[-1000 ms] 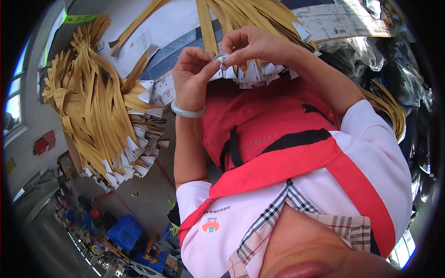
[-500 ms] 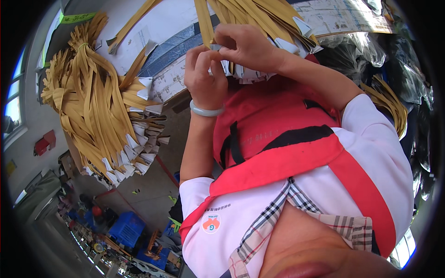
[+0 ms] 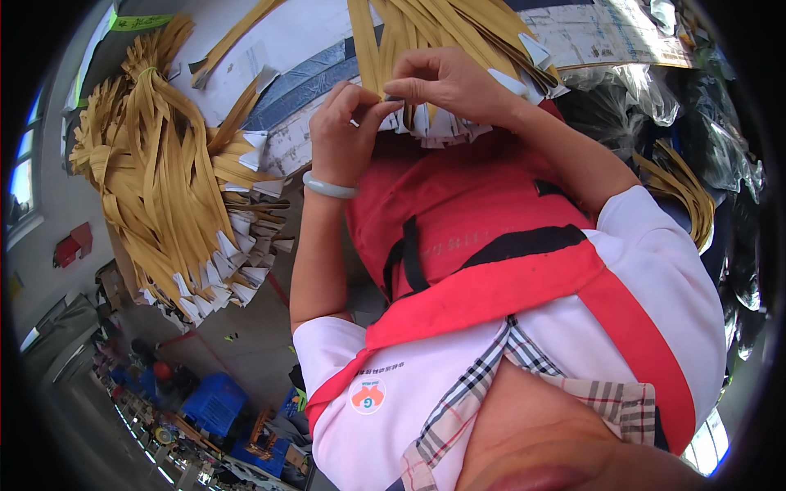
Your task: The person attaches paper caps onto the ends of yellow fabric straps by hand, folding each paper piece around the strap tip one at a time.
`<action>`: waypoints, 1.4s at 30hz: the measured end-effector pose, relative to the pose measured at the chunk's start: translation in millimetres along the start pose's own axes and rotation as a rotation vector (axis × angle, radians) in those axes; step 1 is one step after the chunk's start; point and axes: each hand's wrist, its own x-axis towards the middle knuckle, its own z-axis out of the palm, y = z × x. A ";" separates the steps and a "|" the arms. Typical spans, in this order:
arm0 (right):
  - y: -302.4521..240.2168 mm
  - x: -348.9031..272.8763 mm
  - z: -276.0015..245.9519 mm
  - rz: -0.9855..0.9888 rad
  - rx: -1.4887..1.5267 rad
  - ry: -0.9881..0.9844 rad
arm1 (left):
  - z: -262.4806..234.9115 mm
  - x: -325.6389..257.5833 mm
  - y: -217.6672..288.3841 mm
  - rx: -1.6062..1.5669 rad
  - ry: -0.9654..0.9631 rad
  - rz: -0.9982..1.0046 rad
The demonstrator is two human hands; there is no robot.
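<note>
Pinches a small dark piece [image 3: 395, 100] in left hand [image 3: 342, 135]; holds right hand [image 3: 446, 82] just beside with fingers narrow, cannot tell on what, at white-ended tan strips [image 3: 434, 34] on far table [image 3: 286, 131]. Wears a round badge [image 3: 368, 395] beside dark lettering [image 3: 381, 371], and red apron [image 3: 483, 188] with faint print [image 3: 471, 241].

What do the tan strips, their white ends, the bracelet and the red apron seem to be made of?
Tan strips: probably fabric tape, low sheen; they lie flat and drape.
White ends: perhaps paper or plastic film; flat, crisp corners.
Bracelet: pale, smooth, softly shining; stone, glass or plastic, unclear.
Red apron: likely cloth, matte, with soft folds.
</note>
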 end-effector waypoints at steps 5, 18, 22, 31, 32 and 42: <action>4.3 -12.0 0.2 -0.060 -0.083 0.083 | 0.1 -13.6 5.3 0.080 -0.018 -0.027; 2.7 -11.8 -20.0 -0.143 -0.504 0.111 | -12.7 -29.1 -30.8 0.126 0.021 -0.080; 4.2 -6.3 -5.9 -0.263 -0.604 0.027 | 14.1 -33.6 -29.1 0.312 -0.034 -0.067; 21.4 11.7 16.3 -0.428 -0.645 -0.100 | 14.9 -37.0 -29.8 0.159 -0.058 -0.117; 20.4 12.5 18.0 -0.425 -0.647 -0.093 | 13.8 -35.5 -28.6 0.156 -0.063 -0.112; -5.1 28.1 7.9 -0.218 -0.269 -0.274 | -19.1 -18.4 -31.2 -0.561 -0.182 -0.426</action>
